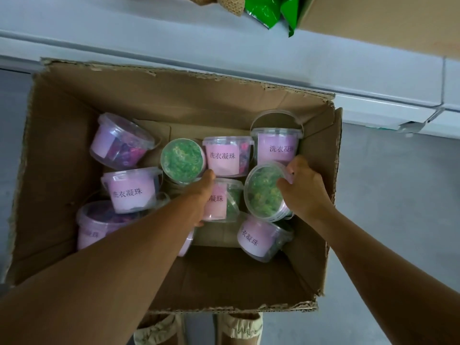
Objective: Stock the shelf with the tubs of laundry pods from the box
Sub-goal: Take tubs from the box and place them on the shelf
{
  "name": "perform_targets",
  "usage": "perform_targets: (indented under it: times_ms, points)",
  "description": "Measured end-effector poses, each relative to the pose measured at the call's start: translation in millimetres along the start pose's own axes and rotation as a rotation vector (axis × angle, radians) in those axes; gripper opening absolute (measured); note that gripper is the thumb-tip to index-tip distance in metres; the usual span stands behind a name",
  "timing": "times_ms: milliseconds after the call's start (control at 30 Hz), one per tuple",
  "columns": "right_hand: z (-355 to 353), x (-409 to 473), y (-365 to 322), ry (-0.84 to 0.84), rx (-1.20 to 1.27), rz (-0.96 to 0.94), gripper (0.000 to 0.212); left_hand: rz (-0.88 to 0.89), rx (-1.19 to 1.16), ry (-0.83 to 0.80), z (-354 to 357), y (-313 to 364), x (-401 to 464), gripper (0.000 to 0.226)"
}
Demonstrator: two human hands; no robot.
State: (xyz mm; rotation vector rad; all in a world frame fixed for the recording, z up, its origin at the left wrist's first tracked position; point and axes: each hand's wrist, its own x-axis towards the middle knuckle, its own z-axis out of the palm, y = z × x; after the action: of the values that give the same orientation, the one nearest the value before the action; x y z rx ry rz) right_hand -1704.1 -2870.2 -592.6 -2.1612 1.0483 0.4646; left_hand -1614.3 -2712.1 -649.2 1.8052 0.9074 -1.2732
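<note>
Both hands reach into the open cardboard box (174, 100) on the floor. The right hand (305, 188) has its fingers clamped on a tub of green pods (265, 194). The left hand (202, 195) rests among the pink-labelled tubs (225, 158); its fingers are hidden, so I cannot tell their state.

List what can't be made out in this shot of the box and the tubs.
- Left hand, head view: its fingers lie between tubs, hidden by the hand's own back, so any grip is unclear.
- Tub at the box's near left: partly covered by the left forearm; label barely readable.
- Shelf: no stocked tubs in frame; only a pale ledge shows.
- Green packets: cut off by the top edge.
- Feet: hidden under the box.
</note>
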Motion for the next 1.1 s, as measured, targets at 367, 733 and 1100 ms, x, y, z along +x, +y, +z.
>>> perform_targets:
  times_ms: [367,733,1100]
  points:
    - [-22.7,-35.3,-10.5,0.056,-0.081,0.069,0.027,0.219,0.046,-0.020,-24.1,-20.3,-41.4,0.056]
    - [14.5,-32.2,-33.4,-0.155,0.308,0.206,0.022,0.448,0.180,0.208,-78.6,-21.7,-55.5,0.053]
    - [9.0,-57.2,-21.8,-0.149,0.467,0.356,0.041,0.411,0.090,0.204,-87.5,-24.1,-81.3,0.043]
